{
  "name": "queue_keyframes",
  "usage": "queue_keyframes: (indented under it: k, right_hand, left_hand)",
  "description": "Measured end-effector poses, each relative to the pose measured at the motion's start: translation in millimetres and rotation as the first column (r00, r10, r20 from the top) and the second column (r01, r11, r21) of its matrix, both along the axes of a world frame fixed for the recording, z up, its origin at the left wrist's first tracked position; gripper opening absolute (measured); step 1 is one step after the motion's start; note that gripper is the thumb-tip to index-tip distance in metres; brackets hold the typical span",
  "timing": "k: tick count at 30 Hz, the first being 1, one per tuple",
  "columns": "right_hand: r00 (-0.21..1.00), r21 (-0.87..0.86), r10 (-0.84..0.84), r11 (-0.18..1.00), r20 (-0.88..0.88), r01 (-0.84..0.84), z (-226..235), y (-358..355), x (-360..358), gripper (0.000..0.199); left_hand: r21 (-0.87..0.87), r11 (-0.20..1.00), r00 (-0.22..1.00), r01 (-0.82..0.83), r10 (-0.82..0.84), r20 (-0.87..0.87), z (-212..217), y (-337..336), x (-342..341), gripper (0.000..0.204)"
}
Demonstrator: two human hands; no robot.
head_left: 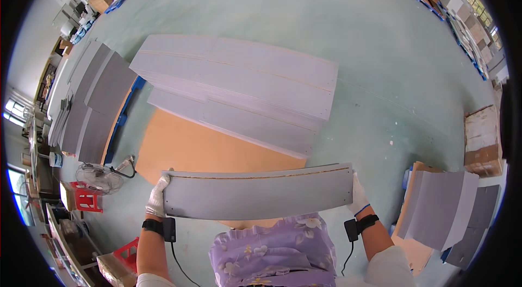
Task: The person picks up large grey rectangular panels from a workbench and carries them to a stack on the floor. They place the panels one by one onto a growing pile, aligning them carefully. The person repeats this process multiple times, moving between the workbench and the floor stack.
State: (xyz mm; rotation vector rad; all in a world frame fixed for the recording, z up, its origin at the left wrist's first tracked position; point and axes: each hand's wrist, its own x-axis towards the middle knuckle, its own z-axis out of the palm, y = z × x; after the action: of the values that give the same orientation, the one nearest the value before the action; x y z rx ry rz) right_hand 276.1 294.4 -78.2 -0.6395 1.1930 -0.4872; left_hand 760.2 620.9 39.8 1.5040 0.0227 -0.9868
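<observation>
Both hands' grip clamps the grey panel [255, 194] by its ends.

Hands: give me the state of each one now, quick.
Left hand: closed on the left end of the grey panel.
Right hand: closed on the panel's right end.

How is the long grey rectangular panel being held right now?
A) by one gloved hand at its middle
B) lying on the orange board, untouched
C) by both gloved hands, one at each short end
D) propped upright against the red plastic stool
C: the long grey rectangular panel hangs level in front of the person, with the left hand gripping one short end and the right hand the other.
</observation>
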Motion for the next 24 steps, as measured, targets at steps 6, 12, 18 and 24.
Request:
queue_keyframes:
  k: [6, 12, 18, 24]
  right_hand:
    - [0.983, 0.114, -0.177, 0.977, -0.054, 0.182, -75.1, -52.5, 34.9, 0.063]
    - [0.951, -0.026, -0.300, 0.953, 0.075, 0.303, -103.2, -65.7, 77.7, 0.061]
    - [0.899, 0.061, -0.439, 0.897, 0.009, 0.438, -117.0, -68.1, 105.6, 0.055]
    - [0.899, 0.079, -0.436, 0.898, 0.039, 0.432, -141.3, -64.1, 117.7, 0.051]
  left_hand:
    - [0.088, 0.989, 0.991, 0.115, -0.121, 0.059, -67.3, -98.4, 75.1, 0.067]
    - [0.087, 0.973, 0.975, 0.212, -0.217, 0.053, -128.9, -183.9, 142.4, 0.065]
    - [0.092, 0.969, 0.972, 0.230, -0.224, -0.071, -164.9, -230.1, 192.9, 0.072]
    - [0.158, 0.951, 0.964, 0.266, -0.266, -0.019, -183.3, -241.0, 216.5, 0.078]
